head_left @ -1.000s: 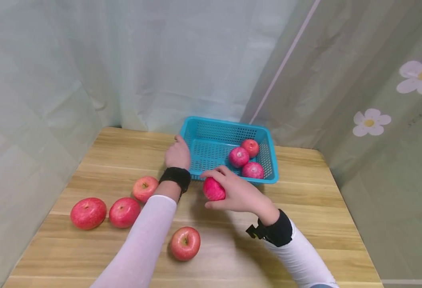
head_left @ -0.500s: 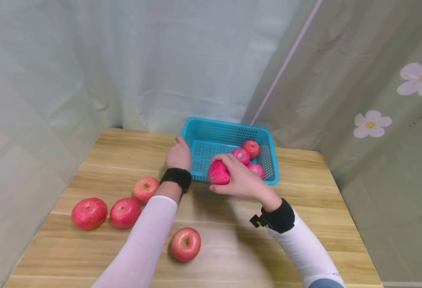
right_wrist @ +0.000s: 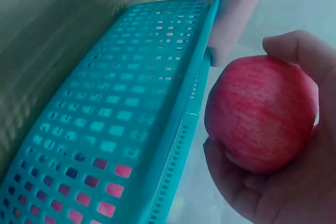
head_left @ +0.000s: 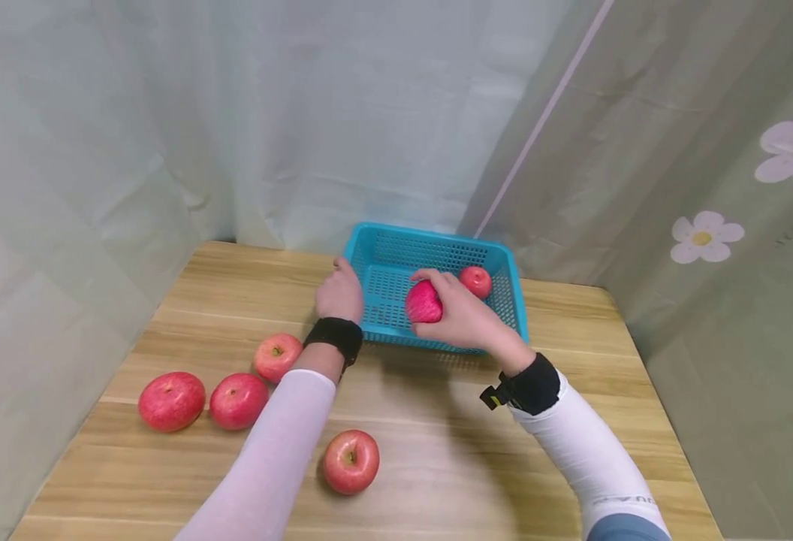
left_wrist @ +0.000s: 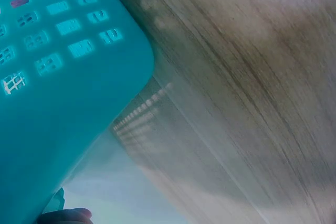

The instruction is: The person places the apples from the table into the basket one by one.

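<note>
Above the basket rim (head_left: 390, 332), seemingly clear, right fingers (head_left: 429, 275) grip an apple (head_left: 423, 303).

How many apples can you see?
6 in the head view: four apples on the table, one in the right hand, one in the basket. More may hide behind that hand.

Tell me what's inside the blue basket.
One apple shows toward the far right of the basket. The right hand, gripping another apple, covers the near-right part; only red patches show through the side wall.
</note>
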`<state>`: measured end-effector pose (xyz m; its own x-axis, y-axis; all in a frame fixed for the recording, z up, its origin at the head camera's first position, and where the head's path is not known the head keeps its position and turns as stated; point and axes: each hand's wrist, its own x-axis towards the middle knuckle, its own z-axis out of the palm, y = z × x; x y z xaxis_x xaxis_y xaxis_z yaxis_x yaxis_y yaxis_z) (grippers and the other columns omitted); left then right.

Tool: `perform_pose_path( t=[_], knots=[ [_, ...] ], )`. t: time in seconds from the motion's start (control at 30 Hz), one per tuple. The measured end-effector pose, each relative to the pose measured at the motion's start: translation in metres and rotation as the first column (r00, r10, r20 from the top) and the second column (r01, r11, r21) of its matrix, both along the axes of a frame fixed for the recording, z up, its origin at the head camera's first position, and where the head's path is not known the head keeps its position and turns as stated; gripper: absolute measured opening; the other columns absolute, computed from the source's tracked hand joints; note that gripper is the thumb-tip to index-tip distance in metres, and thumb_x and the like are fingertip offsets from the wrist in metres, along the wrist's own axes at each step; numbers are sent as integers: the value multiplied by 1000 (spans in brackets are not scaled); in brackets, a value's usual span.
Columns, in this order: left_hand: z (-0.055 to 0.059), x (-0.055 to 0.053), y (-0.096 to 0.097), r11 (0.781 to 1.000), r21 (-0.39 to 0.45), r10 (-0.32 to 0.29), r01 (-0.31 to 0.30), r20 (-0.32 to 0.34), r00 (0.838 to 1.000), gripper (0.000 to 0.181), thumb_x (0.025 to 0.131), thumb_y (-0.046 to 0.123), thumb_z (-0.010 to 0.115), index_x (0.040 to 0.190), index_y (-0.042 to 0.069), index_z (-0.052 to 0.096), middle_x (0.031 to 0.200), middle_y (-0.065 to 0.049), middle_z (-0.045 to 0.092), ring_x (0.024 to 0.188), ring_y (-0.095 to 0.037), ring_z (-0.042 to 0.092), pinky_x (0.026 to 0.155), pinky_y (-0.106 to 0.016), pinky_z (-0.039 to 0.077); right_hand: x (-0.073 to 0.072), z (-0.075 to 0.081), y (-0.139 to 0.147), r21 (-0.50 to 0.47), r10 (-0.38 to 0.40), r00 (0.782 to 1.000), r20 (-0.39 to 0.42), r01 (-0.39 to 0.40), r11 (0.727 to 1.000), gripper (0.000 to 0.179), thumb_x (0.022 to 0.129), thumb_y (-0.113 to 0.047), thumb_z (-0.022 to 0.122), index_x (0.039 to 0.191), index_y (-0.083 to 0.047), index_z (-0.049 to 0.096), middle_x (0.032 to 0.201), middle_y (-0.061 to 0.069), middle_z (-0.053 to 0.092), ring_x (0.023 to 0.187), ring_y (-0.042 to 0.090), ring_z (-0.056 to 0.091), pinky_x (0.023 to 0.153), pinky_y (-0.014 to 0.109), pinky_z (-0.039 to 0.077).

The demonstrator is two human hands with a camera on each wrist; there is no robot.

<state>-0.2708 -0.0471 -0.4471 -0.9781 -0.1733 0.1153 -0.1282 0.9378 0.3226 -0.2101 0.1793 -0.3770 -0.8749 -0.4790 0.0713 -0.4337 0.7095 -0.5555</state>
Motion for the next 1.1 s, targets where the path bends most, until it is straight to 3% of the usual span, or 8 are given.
perform_pose_path(
  t=[0.2,0.4,0.6,0.83,1.1],
  knots=[
    [0,0,2,1000,-12,1,-1,25,1000,48,113,11,43,156,-9,34,87,-19,71,73,-30,72,62,-41,60,-12,8,3,59,-82,997,-2,82,995,84,82,-39,90,151,-19,46,135,7,57,118,25,57,81,44,62],
    [5,1,1,1000,4,-13,13,43,999,48,114,11,40,157,-9,33,90,-19,72,75,-30,73,64,-42,61,-34,13,4,150,-169,985,-20,170,974,81,83,-43,85,149,-17,46,129,12,57,113,29,58,81,48,61],
    [8,4,3,1000,0,-9,9,42,999,49,114,12,41,158,-7,32,88,-19,70,74,-29,72,63,-41,61,-53,11,5,190,-200,979,32,191,963,84,85,-40,84,156,-22,43,134,14,53,115,31,58,82,51,61],
    [7,5,3,1000,-9,-7,8,34,999,48,114,12,42,157,-8,33,87,-18,70,72,-29,72,62,-41,60,-77,6,10,188,-240,967,88,220,957,79,94,-44,76,158,-16,38,138,21,47,114,34,59,83,49,60],
    [5,6,4,1000,-12,-9,9,34,999,49,114,12,43,157,-8,33,84,-17,69,69,-27,71,60,-40,59,-96,-1,17,193,-281,945,166,248,949,79,90,-47,74,153,-18,36,134,16,46,118,32,55,85,48,59]
  ],
)
